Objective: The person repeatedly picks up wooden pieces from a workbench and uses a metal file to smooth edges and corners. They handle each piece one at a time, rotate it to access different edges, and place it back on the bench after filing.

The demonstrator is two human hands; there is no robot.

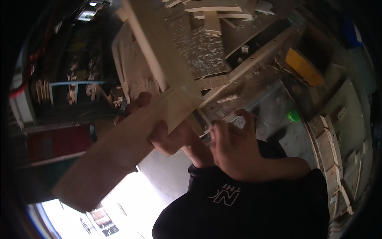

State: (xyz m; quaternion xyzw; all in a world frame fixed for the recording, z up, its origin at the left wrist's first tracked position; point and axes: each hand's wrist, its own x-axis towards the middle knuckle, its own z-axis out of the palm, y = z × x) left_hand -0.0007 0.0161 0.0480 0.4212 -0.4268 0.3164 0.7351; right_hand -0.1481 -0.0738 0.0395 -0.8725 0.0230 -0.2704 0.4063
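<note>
A pale wooden piece made of two lengths meeting at an angle crosses the view: a broad board (107, 159) slants to the lower left, and a longer bar (145, 40) runs up and away. My left hand (175, 139) grips the board just below the joint, thumb in front and fingertips showing past its far edge. Close to the joint on the right, my right hand (236, 149) is closed in a pinch with the index finger raised. A thin pale sliver shows at its fingertips; what it is, I cannot make out.
Beyond the wood lies a worktop (199, 51) strewn with shavings and several curved wooden offcuts (213, 6). Right of it are a yellow angular object (304, 67), a small green round object (293, 116) and a wooden strip with sockets (334, 147). Bright light comes from the lower left.
</note>
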